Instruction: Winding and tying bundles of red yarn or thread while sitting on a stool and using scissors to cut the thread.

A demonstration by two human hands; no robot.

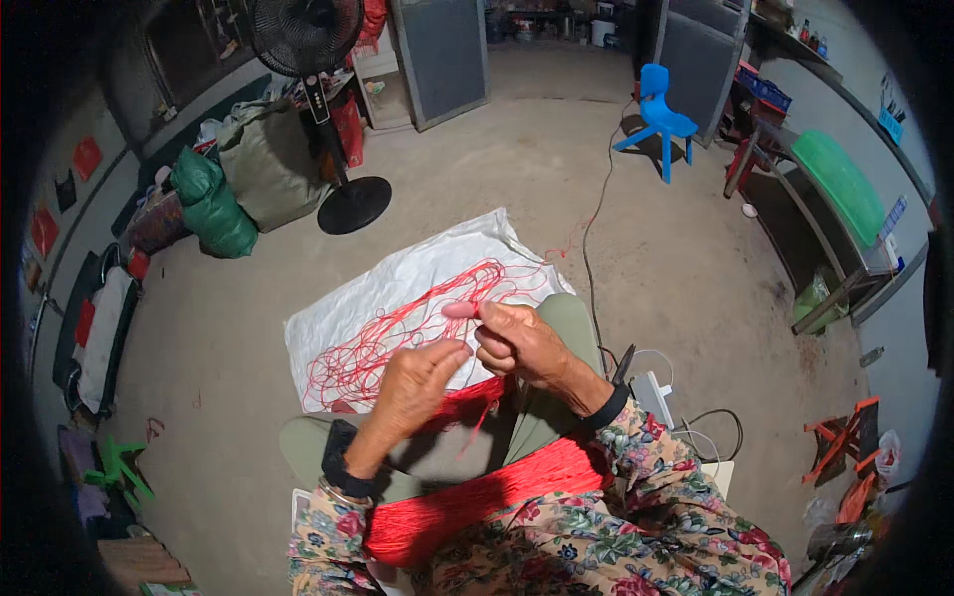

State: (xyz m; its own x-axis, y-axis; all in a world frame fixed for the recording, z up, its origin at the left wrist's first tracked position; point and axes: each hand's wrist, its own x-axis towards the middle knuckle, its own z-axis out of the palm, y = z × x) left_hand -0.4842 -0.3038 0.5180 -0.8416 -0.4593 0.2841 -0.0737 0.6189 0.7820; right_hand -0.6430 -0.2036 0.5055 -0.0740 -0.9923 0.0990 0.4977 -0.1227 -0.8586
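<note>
Concrete floor [636,268] bears white sheet [417,268], blue chair [661,117].

Bare concrete floor [517,159], dusty, w/ a white plastic sheet [397,288] spread mid-room. Black pedestal fan [318,60] stands at back left, next to a green sack [211,204] & a bigger grey-green bag [263,164]. Two grey panels [442,55] lean at the far wall. Small blue plastic chair [661,114] at back right; a black cable [591,228] runs across the floor near it. Metal bench [825,238] along the right wall w/ a green lid [840,184] on top. Orange folding stool [845,432] lower right. Even daylight, no hard shadows
</note>
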